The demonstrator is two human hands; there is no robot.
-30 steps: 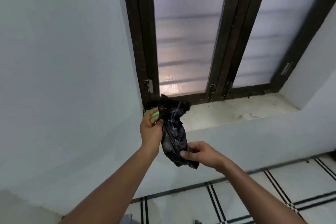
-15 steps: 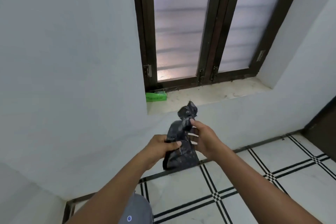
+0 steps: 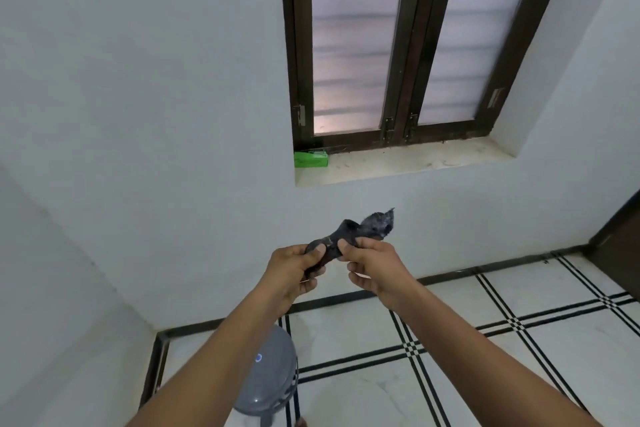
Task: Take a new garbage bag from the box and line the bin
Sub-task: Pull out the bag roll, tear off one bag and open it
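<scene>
A crumpled black garbage bag (image 3: 367, 230) is stretched between both hands in front of the white wall. My left hand (image 3: 294, 270) pinches its lower end and my right hand (image 3: 374, 267) pinches it just to the right, with the loose end sticking up past the fingers. The green bag box (image 3: 311, 159) lies at the left end of the window sill, well above and apart from my hands. A grey round-lidded bin (image 3: 270, 378) stands on the floor below my left forearm, partly hidden by it.
A dark-framed window (image 3: 398, 45) sits above the stone sill (image 3: 408, 163). White floor tiles with black lines (image 3: 485, 340) spread to the right. A dark door edge (image 3: 620, 250) shows at far right. The wall corner is at the left.
The bag came away from the box on the sill and both hands lowered with it. The view pulled back and down, so the bin now shows on the floor.
</scene>
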